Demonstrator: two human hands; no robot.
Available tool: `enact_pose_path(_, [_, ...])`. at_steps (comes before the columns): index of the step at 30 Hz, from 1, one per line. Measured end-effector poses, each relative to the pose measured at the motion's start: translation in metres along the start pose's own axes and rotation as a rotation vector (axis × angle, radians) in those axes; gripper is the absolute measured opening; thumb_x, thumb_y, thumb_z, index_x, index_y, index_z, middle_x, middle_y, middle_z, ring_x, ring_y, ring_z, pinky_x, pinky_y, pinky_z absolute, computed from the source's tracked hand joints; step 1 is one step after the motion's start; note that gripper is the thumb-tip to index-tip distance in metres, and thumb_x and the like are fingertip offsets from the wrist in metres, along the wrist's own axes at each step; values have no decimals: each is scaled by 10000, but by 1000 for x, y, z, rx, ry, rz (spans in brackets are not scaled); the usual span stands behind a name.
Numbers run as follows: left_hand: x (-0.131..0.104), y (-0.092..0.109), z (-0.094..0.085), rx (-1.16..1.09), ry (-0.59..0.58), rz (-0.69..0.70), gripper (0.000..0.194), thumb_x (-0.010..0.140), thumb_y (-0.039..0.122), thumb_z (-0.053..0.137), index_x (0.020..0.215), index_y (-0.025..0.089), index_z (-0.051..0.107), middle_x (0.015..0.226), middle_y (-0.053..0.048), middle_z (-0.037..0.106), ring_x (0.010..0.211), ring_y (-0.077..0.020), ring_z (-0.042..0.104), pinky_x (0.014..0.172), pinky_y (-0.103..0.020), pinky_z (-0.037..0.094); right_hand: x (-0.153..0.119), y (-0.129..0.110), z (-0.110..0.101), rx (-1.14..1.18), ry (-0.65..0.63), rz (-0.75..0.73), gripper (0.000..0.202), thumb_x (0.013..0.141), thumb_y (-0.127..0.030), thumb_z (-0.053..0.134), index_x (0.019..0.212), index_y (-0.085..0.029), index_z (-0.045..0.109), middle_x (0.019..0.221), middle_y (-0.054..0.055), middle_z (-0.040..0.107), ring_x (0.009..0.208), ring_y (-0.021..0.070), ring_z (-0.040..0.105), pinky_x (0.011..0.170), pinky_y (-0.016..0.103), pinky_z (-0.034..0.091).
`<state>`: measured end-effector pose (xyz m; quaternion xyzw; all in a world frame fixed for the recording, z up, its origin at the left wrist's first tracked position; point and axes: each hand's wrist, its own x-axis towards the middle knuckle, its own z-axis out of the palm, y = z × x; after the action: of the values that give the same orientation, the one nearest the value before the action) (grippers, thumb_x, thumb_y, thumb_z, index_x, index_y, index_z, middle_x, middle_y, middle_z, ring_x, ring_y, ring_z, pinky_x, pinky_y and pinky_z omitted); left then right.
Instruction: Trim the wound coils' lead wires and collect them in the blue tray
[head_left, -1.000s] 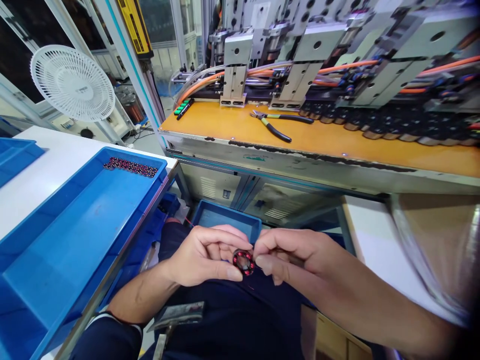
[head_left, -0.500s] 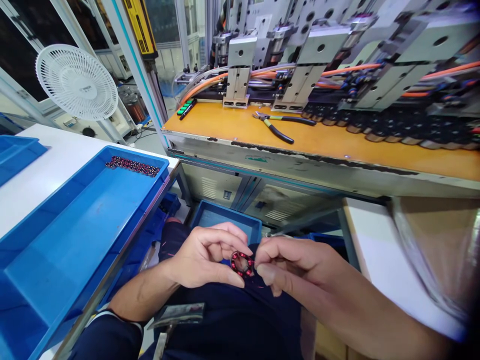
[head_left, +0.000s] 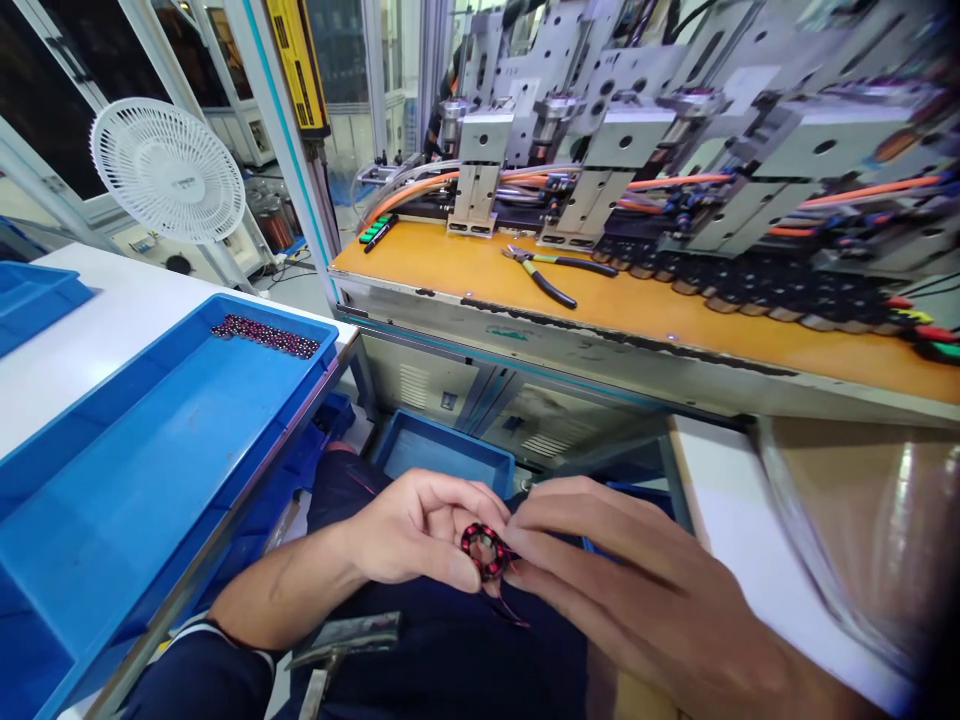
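Note:
Over my lap, my left hand is closed on a small wound motor stator, a dark ring with red wire coils, gripped at its left edge between thumb and fingers. A thin red wire end hangs from its lower side. My right hand is at the ring's right side, its fingers stretched out and the thumb apart below them. Its fingertips are beside the ring's right edge; whether they touch it I cannot tell.
At left a blue tray on a white table holds rows of similar stators. Pliers and a black pen lie on the orange bench, below machine fixtures. Another blue tray is beyond my hands.
My right hand has gone from pinching the wire at the stator to outstretched fingers, and the wire end now hangs down. My left hand still holds the stator. The view has shifted slightly.

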<state>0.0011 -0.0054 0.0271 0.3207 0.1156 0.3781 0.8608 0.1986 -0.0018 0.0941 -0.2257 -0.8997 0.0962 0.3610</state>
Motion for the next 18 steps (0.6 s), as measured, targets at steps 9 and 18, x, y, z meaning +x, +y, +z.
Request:
enact_pose_path(9, [-1, -2, -4, -13, 14, 20, 373, 577, 132, 882, 916, 119, 727, 902, -40, 671, 656, -116, 722, 618, -174, 588, -7, 12, 10, 112, 27, -44, 171, 911, -156, 593, 1063, -226, 634, 856, 30, 715, 754, 134, 650, 650, 254, 544])
enact_pose_path(18, [2, 4, -1, 129, 101, 34, 366, 568, 181, 890, 887, 123, 722, 929, -40, 626, 642, -89, 681, 617, -175, 564, -12, 4, 18, 123, 137, 74, 225, 844, -39, 607, 983, -213, 646, 836, 23, 701, 748, 132, 650, 659, 241, 553])
